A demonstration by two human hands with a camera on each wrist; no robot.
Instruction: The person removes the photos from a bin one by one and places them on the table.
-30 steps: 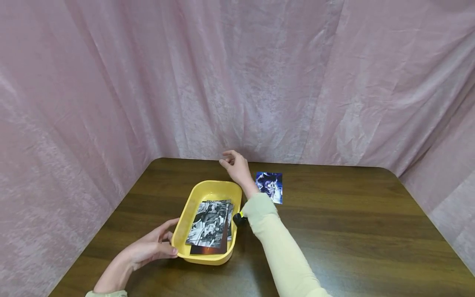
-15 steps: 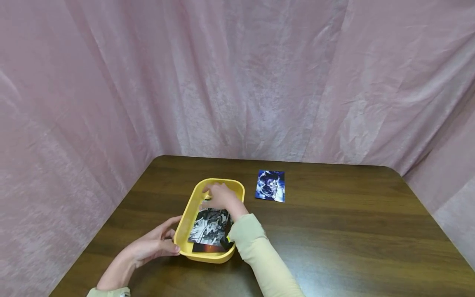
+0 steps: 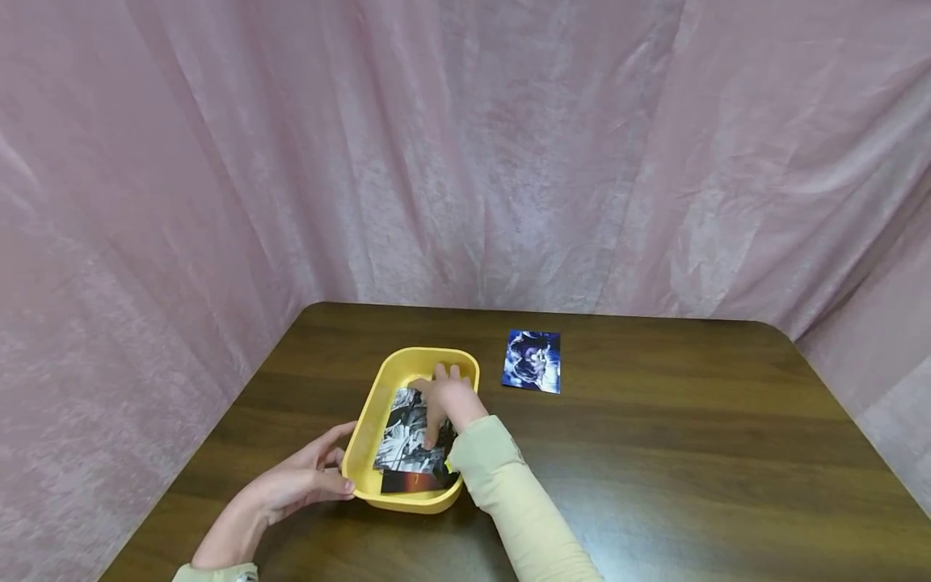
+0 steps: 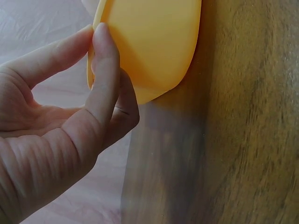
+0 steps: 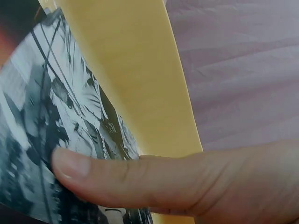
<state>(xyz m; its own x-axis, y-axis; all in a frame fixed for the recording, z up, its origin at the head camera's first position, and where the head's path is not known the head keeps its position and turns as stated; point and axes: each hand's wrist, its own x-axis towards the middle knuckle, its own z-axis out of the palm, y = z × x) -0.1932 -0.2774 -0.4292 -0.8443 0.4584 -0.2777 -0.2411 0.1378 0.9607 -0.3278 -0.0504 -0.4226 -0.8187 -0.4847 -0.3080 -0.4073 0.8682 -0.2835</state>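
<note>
The yellow plastic bin (image 3: 367, 420) stands on the left part of the table, slanted in the head view. At its near left corner my left hand (image 3: 294, 485) pinches the rim between thumb and fingers; the left wrist view shows this thumb (image 4: 63, 56) and the rim (image 4: 98, 18) up close. Inside the bin lie several photo prints, a black-and-white print (image 3: 403, 444) uppermost over a dark one with an orange glow (image 3: 418, 482). My right hand (image 3: 454, 402) reaches in, fingers spread toward the far right wall. Its straight thumb (image 5: 117, 179) lies across the black-and-white print.
A blue-and-white photo print (image 3: 532, 361) lies on the wooden table (image 3: 684, 436), right of the bin's far end. Pink curtains (image 3: 553, 162) hang behind the table and at both sides.
My right hand has come down from beyond the bin's far end into it, then spread over the prints. The black-and-white print has shifted slightly. My left hand keeps its hold on the rim.
</note>
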